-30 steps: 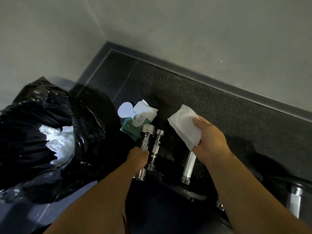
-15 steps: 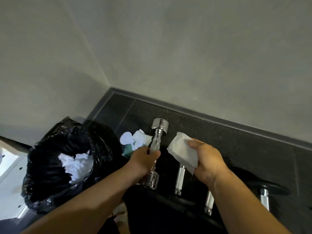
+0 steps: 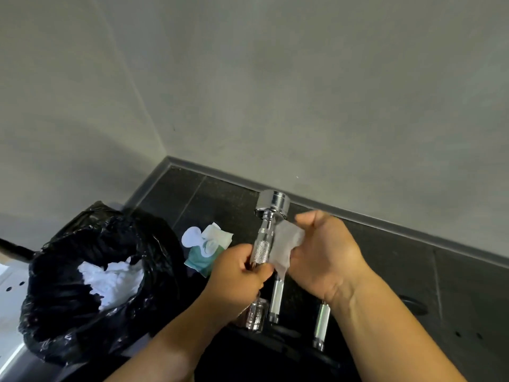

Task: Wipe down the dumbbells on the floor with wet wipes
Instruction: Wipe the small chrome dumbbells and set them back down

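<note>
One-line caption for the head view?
The left hand grips a chrome dumbbell by its handle while the right hand holds a wipe against it.

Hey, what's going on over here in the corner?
A person is cleaning a chrome dumbbell. Their left hand grips its knurled handle and holds it above the floor, while the right hand presses a wet wipe against the bar. Two more dumbbell handles lie on the dark floor below. A wipes pack sits beside a black bin bag holding crumpled white wipes.
</note>
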A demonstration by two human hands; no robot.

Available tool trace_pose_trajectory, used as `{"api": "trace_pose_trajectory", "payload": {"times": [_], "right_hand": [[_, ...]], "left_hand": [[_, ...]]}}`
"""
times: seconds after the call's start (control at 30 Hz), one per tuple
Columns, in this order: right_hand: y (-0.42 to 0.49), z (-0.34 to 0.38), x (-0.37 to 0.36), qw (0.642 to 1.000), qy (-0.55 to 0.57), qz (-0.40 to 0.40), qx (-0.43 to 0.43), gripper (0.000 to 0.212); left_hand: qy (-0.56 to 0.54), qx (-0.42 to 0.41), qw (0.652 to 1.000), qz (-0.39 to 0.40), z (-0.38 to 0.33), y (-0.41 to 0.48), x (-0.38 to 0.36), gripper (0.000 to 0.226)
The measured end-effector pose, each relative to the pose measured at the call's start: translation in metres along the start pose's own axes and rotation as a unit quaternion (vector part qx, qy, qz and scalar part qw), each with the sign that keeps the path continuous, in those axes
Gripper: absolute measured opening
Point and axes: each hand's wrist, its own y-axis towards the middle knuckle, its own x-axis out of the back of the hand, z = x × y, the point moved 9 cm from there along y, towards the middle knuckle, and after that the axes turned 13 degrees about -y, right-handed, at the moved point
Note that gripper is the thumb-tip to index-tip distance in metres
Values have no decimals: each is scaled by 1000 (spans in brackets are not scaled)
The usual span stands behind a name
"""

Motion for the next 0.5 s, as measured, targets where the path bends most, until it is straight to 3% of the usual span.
{"api": "trace_pose_trajectory", "payload": {"times": [0.1,0.2,0.3,0.4,0.5], "right_hand": [[0,7,-3,999,17,-3,44,26],[7,12,5,976,-121,-117,136,31],[10,20,-6,940,-187,-184,216,21],[24,25,-12,910,-253,-230,233,10],[39,33,-10,896,-286,-262,214,24]], "left_hand": [[39,-48,998,-8,-11,8,2,15],[21,-74,997,-18,-22,14,3,16],[-27,-83,995,-45,-26,19,5,21],[-56,-84,994,-47,-25,23,2,22],[-48,-104,992,-49,-30,24,4,29]]}}
